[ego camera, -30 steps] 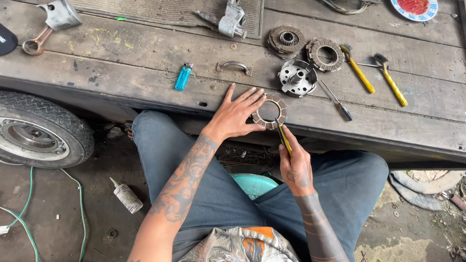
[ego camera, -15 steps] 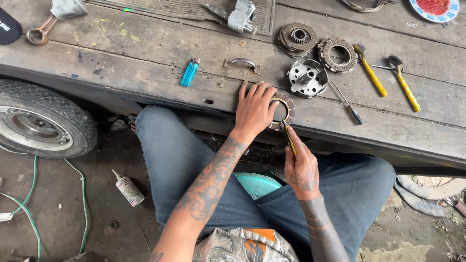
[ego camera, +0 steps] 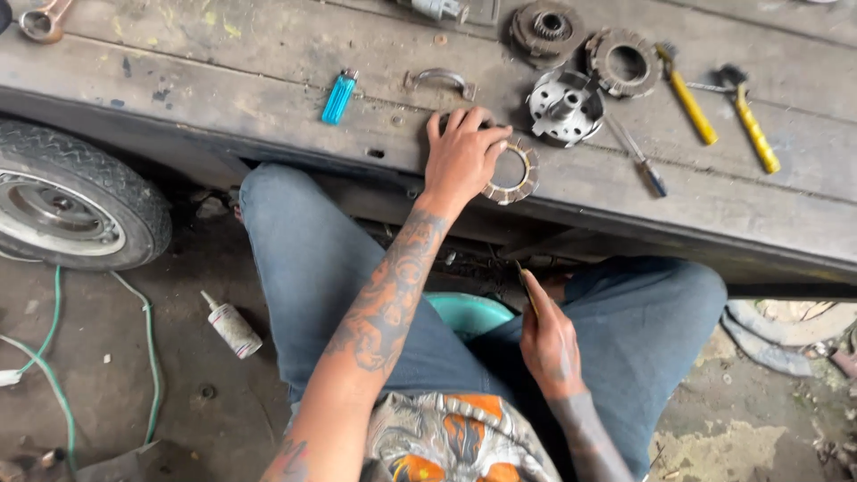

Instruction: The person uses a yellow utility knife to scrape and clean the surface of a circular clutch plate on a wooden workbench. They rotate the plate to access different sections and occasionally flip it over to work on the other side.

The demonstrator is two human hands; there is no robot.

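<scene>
A: Grey, worn wood makes up the bench [ego camera: 223, 80], and the left hand [ego camera: 462, 156] lies on it with fingers spread flat, pressing on a toothed ring [ego camera: 516, 170] near the bench's front edge.

B: And the right hand [ego camera: 549, 344]?

A: It is down over the lap, between the knees, fingers closed round a thin yellowish tool [ego camera: 527, 287] that points up toward the bench.

B: What lies around the ring?

A: Just beside it, to the right, a silver metal hub [ego camera: 562, 107]. Behind that, a second toothed ring [ego camera: 623, 62] and a dark gear [ego camera: 544, 29]. Further right, a small screwdriver [ego camera: 638, 156] and two yellow-handled tools [ego camera: 692, 107]. To the left, a blue lighter [ego camera: 338, 96] and a curved metal piece [ego camera: 439, 80].

B: Below the bench?

A: A tyre [ego camera: 76, 201] at the left, a green cable [ego camera: 54, 357] and a small white bottle [ego camera: 232, 326] on the ground.
</scene>
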